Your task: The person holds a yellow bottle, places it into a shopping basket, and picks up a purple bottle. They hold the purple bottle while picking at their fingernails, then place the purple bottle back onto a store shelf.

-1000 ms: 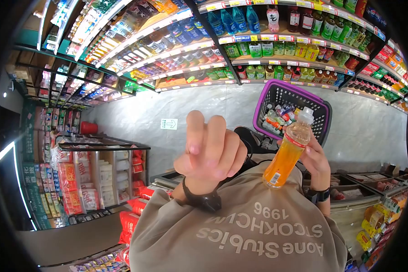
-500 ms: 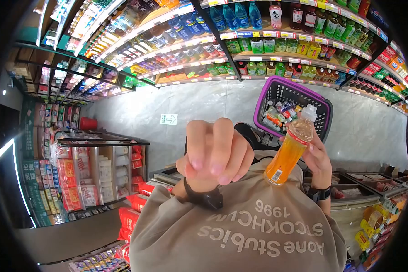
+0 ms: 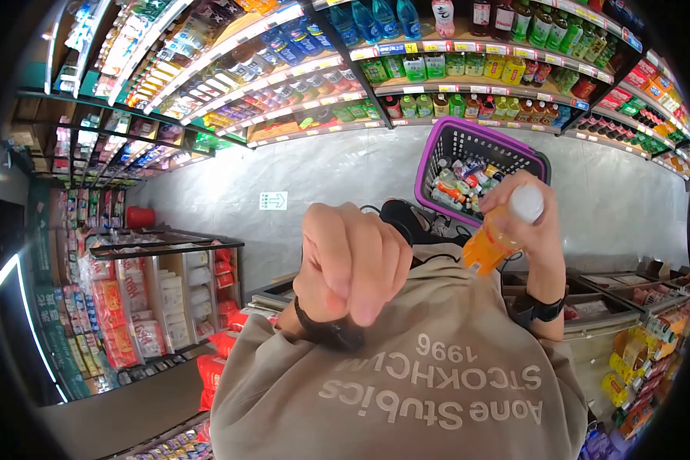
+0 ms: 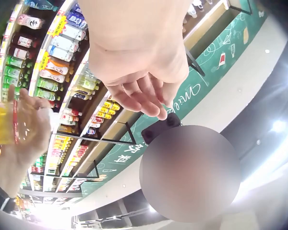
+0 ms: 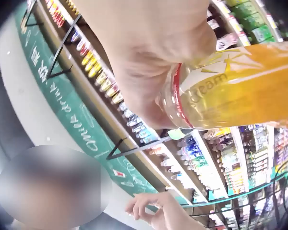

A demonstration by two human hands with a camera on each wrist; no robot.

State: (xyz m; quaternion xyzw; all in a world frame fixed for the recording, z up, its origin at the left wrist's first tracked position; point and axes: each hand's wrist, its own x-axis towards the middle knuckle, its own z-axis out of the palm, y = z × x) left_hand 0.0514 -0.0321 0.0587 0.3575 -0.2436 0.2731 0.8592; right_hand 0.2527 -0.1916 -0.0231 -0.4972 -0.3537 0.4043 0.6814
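Note:
My right hand grips a clear plastic bottle of orange drink by its upper part, the white cap facing up toward the head camera. In the right wrist view, the palm lies against the neck and the bottle's orange body runs off to the right. My left hand is raised in front of the chest and holds nothing. Its fingers hang loosely curled in the left wrist view. A black band circles the left wrist.
A purple-rimmed black shopping basket with several small items stands on the grey floor ahead. Drink shelves curve along the far side. A low rack of packaged goods stands at the left, a red bin behind it. Open bins lie at the right.
My right hand has moved from the bottle's side up to its neck, and the bottle has tipped so its cap points at the camera. The left hand's fingers have curled downward.

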